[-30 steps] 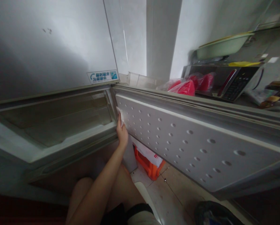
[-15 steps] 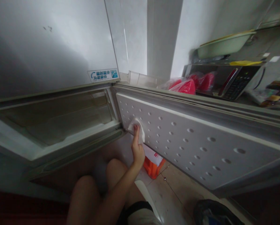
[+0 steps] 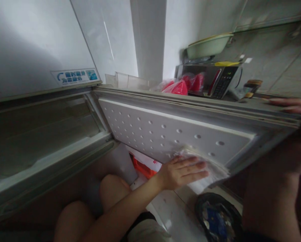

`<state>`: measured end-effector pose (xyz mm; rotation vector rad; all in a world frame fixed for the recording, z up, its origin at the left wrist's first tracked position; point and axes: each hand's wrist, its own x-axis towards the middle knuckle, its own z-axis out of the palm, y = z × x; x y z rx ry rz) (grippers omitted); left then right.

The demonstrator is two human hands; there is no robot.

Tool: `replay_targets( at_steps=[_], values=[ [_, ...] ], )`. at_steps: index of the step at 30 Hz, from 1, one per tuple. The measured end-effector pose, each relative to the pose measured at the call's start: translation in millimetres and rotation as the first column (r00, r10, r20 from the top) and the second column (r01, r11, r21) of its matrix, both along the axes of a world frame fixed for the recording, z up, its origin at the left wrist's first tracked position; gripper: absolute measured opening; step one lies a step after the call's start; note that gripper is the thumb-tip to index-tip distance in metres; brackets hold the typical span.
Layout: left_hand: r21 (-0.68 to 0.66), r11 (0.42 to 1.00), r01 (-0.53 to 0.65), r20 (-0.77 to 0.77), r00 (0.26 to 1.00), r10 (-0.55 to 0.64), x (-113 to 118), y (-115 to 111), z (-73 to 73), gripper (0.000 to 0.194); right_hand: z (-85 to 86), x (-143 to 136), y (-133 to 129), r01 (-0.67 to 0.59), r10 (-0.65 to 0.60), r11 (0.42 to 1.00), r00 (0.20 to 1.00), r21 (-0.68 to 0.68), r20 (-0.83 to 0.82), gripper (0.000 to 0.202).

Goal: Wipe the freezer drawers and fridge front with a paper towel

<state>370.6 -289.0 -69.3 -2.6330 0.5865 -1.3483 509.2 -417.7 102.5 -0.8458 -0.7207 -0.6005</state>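
Observation:
My left hand (image 3: 183, 171) reaches across my knees with its fingers stretched over a white cloth (image 3: 203, 168). It presses the cloth against the lower outer part of the dimpled inner panel of an open fridge door (image 3: 150, 129). At the far right, my right hand (image 3: 295, 105) rests its fingers over the door's top edge near the outer corner; its thumb is hidden. To the left, the open fridge compartment (image 3: 39, 134) shows a translucent drawer front. A sticker with blue lettering (image 3: 76, 76) is on the closed upper door.
Behind the door are a microwave (image 3: 223, 80), red items in clear plastic (image 3: 177, 86) and a pale green basin (image 3: 208, 45). A lined trash bin (image 3: 199, 208) stands on the floor at lower right. An orange crate (image 3: 142, 168) sits beneath the door.
My left hand has moved the cloth right along the panel, from near the hinge to the outer end. My right hand has come into view on the door edge. The view has turned right.

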Motion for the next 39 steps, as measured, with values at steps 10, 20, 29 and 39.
replay_targets(
  at_steps=[10, 20, 29, 39],
  values=[
    [0.207, 0.971, 0.116, -0.142, 0.986, -0.087, 12, -18, 7.6, 0.041, -11.1, 26, -2, -0.023, 0.043, 0.998, 0.946, -0.065, 0.322, 0.048],
    [0.281, 0.933, 0.226, -0.082, 0.974, -0.211, -13, -25, 38.8, 0.040, -9.1, 19, -2, 0.018, 0.004, 0.997, 0.951, -0.070, 0.309, 0.049],
    [0.306, 0.919, 0.251, -0.101, 0.968, -0.231, -11, -23, 42.1, 0.037, -8.8, 21, -2, 0.017, 0.007, 0.997, 0.951, -0.073, 0.308, 0.051],
    [0.216, 0.965, 0.147, -0.189, 0.976, -0.106, 7, -18, 3.9, 0.041, -7.8, 20, -1, -0.004, 0.024, 0.998, 0.953, -0.066, 0.303, 0.052]
  ],
)
